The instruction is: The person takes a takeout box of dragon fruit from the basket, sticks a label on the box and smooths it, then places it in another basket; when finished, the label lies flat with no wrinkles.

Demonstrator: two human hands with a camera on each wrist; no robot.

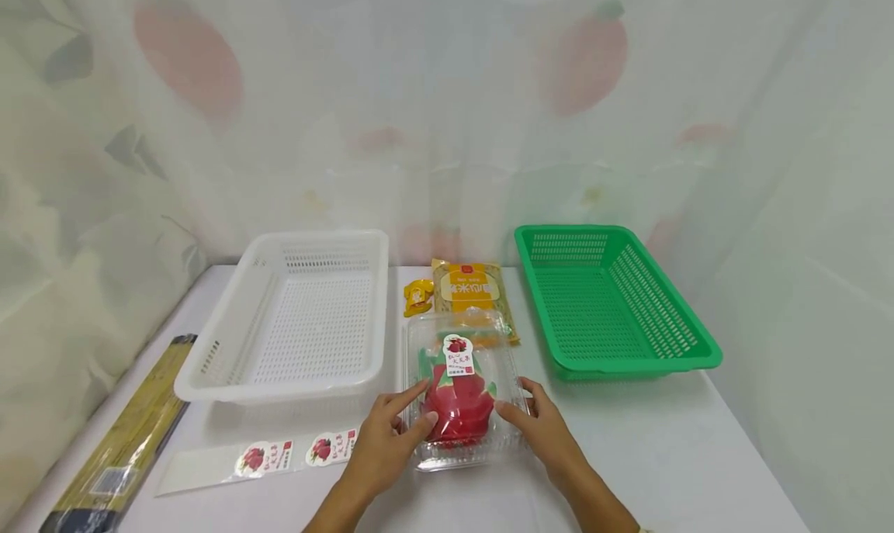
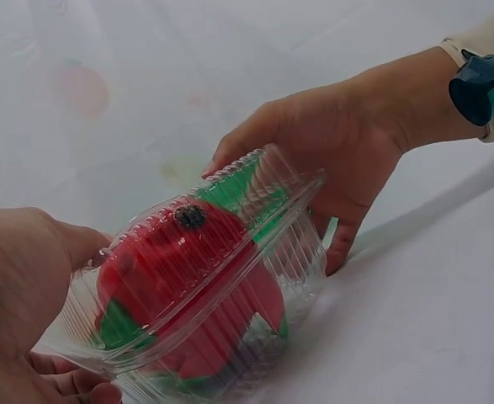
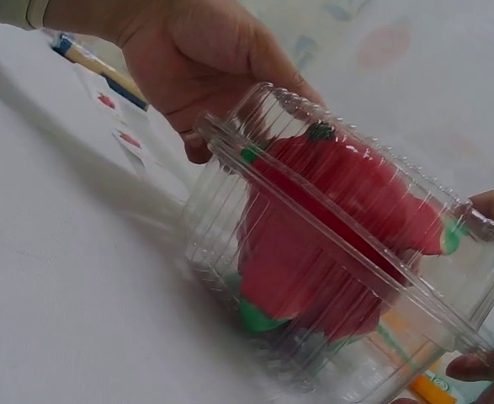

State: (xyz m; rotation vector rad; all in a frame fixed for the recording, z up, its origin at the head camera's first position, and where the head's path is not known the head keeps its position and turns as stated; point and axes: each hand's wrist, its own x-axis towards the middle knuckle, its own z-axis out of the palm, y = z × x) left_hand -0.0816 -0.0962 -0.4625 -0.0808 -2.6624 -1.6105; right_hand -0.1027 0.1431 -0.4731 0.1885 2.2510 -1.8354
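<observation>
A clear plastic clamshell box (image 1: 506,374) lies closed on the table in front of me. Inside is a red dragon fruit (image 1: 459,413) with green tips. A white sticker (image 1: 459,358) with a dragon fruit picture sits on the lid. My left hand (image 1: 384,444) grips the box's left side, thumb and forefinger over the lid's edge. On the opposite side my right hand (image 1: 552,436) holds it, thumb on top and fingers down the side. Both wrist views show the ribbed front wall and the fruit (image 2: 179,278) through it.
A strip with dragon fruit stickers (image 1: 264,458) lies left of my left hand. Beyond it stand a white basket (image 1: 279,389) and a long noodle-like package (image 1: 122,432). Behind the box are a yellow food bag (image 1: 471,281) and a small yellow packet (image 1: 417,296). A green basket (image 1: 628,362) stands right.
</observation>
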